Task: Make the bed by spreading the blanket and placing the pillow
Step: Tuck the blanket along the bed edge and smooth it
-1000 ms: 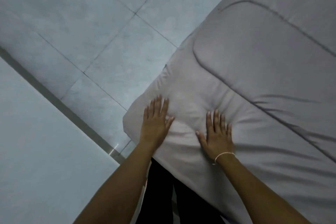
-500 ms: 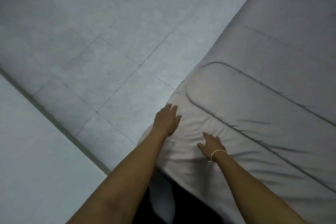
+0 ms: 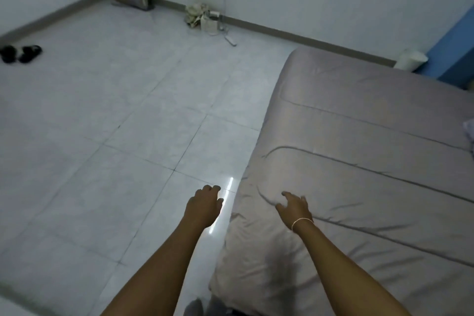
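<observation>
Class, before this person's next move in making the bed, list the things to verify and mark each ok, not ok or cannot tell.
1. Left hand free: ok, over the floor, holding nothing.
2. Right hand free: ok, fingers spread over the blanket.
3. Blanket covers the near corner: ok.
4. Blanket smooth: not ok, creases near the right hand.
5. Pillow placed: cannot tell, only a pale edge shows at the right border.
</observation>
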`<state>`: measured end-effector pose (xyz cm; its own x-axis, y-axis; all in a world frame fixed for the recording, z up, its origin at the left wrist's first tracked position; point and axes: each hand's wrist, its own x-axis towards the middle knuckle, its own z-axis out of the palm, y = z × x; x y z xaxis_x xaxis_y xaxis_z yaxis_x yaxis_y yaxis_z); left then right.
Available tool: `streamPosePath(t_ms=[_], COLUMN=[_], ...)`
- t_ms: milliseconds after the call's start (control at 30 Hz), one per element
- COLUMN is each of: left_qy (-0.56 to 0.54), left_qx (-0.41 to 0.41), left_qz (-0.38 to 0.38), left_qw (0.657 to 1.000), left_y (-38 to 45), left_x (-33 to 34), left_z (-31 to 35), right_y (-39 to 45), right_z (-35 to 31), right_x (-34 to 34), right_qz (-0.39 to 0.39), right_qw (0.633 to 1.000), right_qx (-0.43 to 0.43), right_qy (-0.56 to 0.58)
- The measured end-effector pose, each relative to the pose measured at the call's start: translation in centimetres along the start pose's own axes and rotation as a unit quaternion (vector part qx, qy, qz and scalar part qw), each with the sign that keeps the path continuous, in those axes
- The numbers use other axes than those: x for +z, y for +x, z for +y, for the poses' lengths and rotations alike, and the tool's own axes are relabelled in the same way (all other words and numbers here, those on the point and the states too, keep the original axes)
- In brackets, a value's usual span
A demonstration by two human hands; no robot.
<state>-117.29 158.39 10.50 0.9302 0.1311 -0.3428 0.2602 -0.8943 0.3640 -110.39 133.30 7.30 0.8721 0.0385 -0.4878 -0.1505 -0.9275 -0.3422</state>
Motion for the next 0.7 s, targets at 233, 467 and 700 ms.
streamPosePath(t_ms=[233,467,700], left_qy=[0.034,0.042,0.073], left_qx=[0.055,0.145,0.211], left_qz=[-0.007,-0.033,-0.059], left_qw=[0.998,0.988,0.973], left_y=[4.2,12.1,27.2], left_x=[-3.8,-6.7,-11.3], left_z=[-0.9,0.5,3.3], right_y=[3.2,6.9,17.1], right_z=[-4.2,-5.4,-7.5], right_x=[-0.9,-2.4,-7.2], right_qz=[0.039,0.067,0.087], right_qw=[0.998,0.989,0.974], right_qx=[0.027,0.090,0.165], right_qy=[0.052,0.093,0.127])
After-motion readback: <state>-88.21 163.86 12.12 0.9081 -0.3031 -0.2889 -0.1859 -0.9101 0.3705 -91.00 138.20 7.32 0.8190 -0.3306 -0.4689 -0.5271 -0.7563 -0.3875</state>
